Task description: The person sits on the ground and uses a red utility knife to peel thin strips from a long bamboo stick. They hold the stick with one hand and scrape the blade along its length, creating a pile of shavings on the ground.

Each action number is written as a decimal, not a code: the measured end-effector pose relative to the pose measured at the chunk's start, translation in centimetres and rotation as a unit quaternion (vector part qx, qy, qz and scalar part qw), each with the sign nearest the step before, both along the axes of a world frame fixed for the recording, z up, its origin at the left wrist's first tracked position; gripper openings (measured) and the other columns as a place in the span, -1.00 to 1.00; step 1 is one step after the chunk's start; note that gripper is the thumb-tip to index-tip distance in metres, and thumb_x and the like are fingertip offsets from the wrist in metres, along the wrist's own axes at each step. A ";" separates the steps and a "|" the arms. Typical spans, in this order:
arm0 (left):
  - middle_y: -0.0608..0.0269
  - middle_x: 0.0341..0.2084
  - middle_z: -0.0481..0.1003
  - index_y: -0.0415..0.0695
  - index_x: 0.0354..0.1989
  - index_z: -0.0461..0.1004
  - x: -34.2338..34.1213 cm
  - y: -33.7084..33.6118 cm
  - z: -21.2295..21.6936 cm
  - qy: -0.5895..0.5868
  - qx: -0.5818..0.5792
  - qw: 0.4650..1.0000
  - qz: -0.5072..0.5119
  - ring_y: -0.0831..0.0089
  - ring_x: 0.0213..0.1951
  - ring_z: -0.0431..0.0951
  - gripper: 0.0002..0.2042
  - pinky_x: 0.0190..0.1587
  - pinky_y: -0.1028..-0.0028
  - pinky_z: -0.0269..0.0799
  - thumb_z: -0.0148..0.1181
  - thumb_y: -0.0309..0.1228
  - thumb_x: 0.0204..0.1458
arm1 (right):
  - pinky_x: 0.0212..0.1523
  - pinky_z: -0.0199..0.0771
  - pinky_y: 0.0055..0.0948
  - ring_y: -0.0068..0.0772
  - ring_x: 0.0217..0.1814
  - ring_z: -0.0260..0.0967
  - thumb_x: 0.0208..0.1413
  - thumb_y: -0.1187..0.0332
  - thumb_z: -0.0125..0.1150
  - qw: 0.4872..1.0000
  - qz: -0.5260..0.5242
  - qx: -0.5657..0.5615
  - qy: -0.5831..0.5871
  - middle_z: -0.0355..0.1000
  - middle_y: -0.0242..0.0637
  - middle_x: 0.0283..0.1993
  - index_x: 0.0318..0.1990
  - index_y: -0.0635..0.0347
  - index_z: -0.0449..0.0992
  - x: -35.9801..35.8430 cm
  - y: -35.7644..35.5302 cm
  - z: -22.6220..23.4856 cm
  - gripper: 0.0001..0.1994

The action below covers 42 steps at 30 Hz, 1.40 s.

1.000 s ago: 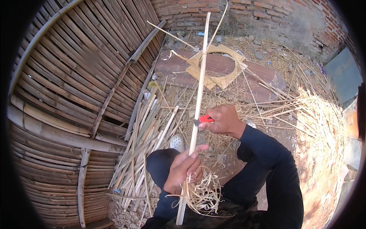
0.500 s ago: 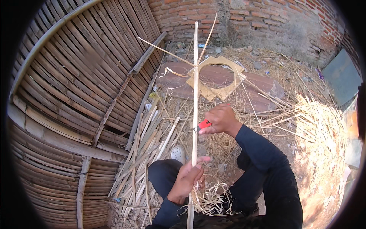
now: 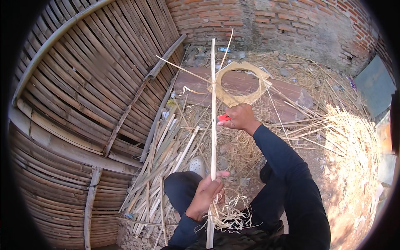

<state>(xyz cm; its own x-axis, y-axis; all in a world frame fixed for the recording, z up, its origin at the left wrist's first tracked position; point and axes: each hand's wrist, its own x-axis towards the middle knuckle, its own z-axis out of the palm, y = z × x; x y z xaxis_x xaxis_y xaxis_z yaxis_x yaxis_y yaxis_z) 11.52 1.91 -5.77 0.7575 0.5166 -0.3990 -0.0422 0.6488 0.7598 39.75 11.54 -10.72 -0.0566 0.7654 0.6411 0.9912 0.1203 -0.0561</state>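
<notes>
Wood strip (image 3: 213,143), straight, pale: left hand (image 3: 204,196) grips it beside curled shavings (image 3: 234,213), right hand (image 3: 240,117) clutches a red tool (image 3: 223,118).

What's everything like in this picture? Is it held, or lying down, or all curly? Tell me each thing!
Bamboo strip: held, partly split, thin slivers splaying near its far end
Left hand: closed around the bamboo strip
Red-handled cutter: gripped, at the bamboo strip
Right hand: closed on the cutter
Curly shavings: tangled beside the left hand
Board with round hole: lying on the reddish slab
Loose strips: heaped by the bamboo fence
</notes>
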 end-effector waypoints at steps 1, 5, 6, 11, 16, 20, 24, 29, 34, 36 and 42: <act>0.49 -0.74 0.11 -0.29 0.08 0.24 0.0 -0.1 -0.2 -0.001 0.000 1.000 0.001 0.69 -0.72 0.14 -0.71 -0.65 0.61 0.09 -0.16 -0.40 0.27 | -0.62 0.32 -0.27 -0.24 -0.69 0.38 -0.11 -0.42 0.04 1.000 0.006 -0.002 -0.004 0.35 -0.32 -0.74 -0.67 0.03 0.45 0.3 0.2 -0.2 -0.36; 0.48 -0.73 0.11 -0.28 0.07 0.25 0.5 0.2 -1.1 -0.007 -0.013 1.000 0.013 0.69 -0.71 0.15 -0.72 -0.64 0.61 0.11 -0.15 -0.42 0.26 | -0.63 0.32 -0.26 -0.24 -0.69 0.39 -0.09 -0.43 0.01 1.000 0.007 0.004 0.004 0.38 -0.30 -0.72 -0.63 0.03 0.49 0.7 1.7 -1.6 -0.36; 0.48 -0.73 0.11 -0.27 0.07 0.25 0.5 0.1 -1.2 -0.003 -0.025 1.000 0.013 0.68 -0.71 0.15 -0.72 -0.64 0.61 0.12 -0.16 -0.42 0.26 | -0.62 0.32 -0.26 -0.24 -0.69 0.39 -0.09 -0.43 0.00 1.000 0.005 -0.010 0.006 0.39 -0.30 -0.71 -0.61 0.02 0.50 1.0 2.0 -1.9 -0.36; 0.49 -0.72 0.10 -0.27 0.06 0.26 0.9 0.4 -1.6 0.016 -0.020 0.999 0.022 0.67 -0.70 0.15 -0.73 -0.64 0.61 0.12 -0.16 -0.44 0.25 | -0.60 0.33 -0.25 -0.25 -0.65 0.42 -0.09 -0.44 -0.02 0.999 0.008 -0.032 0.003 0.41 -0.29 -0.69 -0.56 0.02 0.53 2.3 3.5 -3.0 -0.35; 0.48 -0.70 0.12 -0.28 0.06 0.27 1.1 -0.4 -2.0 0.009 -0.050 0.999 0.005 0.67 -0.70 0.16 -0.74 -0.66 0.61 0.12 -0.18 -0.47 0.24 | -0.55 0.36 -0.24 -0.20 -0.57 0.45 -0.07 -0.41 -0.01 0.996 -0.046 -0.082 0.007 0.43 -0.24 -0.65 -0.51 0.03 0.54 5.5 4.4 -4.9 -0.37; 0.47 -0.69 0.14 -0.29 0.05 0.27 1.9 0.4 -2.4 0.045 -0.010 0.999 0.001 0.67 -0.70 0.15 -0.73 -0.67 0.61 0.11 -0.18 -0.49 0.23 | -0.53 0.37 -0.21 -0.15 -0.55 0.46 -0.02 -0.38 -0.04 0.995 -0.039 -0.095 0.011 0.43 -0.22 -0.64 -0.50 0.05 0.56 5.9 4.6 -5.6 -0.37; 0.48 -0.73 0.10 -0.29 0.05 0.28 1.6 1.2 -1.3 0.041 -0.053 0.998 0.000 0.69 -0.71 0.13 -0.74 -0.67 0.63 0.07 -0.18 -0.49 0.24 | -0.58 0.31 -0.24 -0.19 -0.62 0.39 0.09 -0.35 -0.14 0.982 -0.027 -0.161 0.096 0.37 -0.19 -0.71 -0.53 0.10 0.52 5.4 3.9 -4.6 -0.34; 0.50 -0.74 0.10 -0.33 0.09 0.25 1.3 2.4 0.9 0.030 -0.072 0.997 0.010 0.73 -0.76 0.09 -0.72 -0.70 0.65 0.00 -0.18 -0.49 0.25 | -0.78 -0.05 -0.51 -0.58 -0.83 -0.06 0.15 -0.39 -0.37 0.640 0.080 -0.433 0.629 0.04 -0.50 -0.81 -0.71 0.04 0.19 4.3 2.8 -1.5 -0.29; 0.49 -0.75 0.11 -0.37 0.11 0.23 0.7 2.8 0.9 -0.010 -0.081 0.997 -0.011 0.71 -0.76 0.10 -0.69 -0.70 0.63 0.03 -0.18 -0.48 0.25 | -0.76 0.05 -0.41 -0.46 -0.81 0.04 0.18 -0.34 -0.33 0.763 0.069 -0.341 0.545 0.13 -0.40 -0.79 -0.64 0.06 0.27 4.7 1.0 -0.4 -0.33; 0.49 -0.75 0.12 -0.37 0.11 0.23 0.6 2.9 1.0 -0.010 -0.088 0.996 -0.011 0.70 -0.76 0.10 -0.69 -0.71 0.62 0.03 -0.19 -0.48 0.25 | -0.70 0.22 -0.24 -0.26 -0.78 0.25 0.20 -0.28 -0.25 0.956 -0.039 -0.135 0.259 0.29 -0.22 -0.76 -0.57 0.12 0.40 3.4 0.1 -1.1 -0.35; 0.52 -0.70 0.11 -0.30 0.10 0.28 0.3 1.5 -0.6 0.033 0.087 0.991 -0.097 0.71 -0.67 0.11 -0.69 -0.58 0.63 0.09 -0.21 -0.51 0.21 | -0.57 0.39 -0.25 -0.19 -0.64 0.42 0.03 -0.27 0.01 0.994 -0.100 -0.033 0.000 0.39 -0.22 -0.70 -0.49 0.09 0.48 5.8 -0.5 -0.4 -0.45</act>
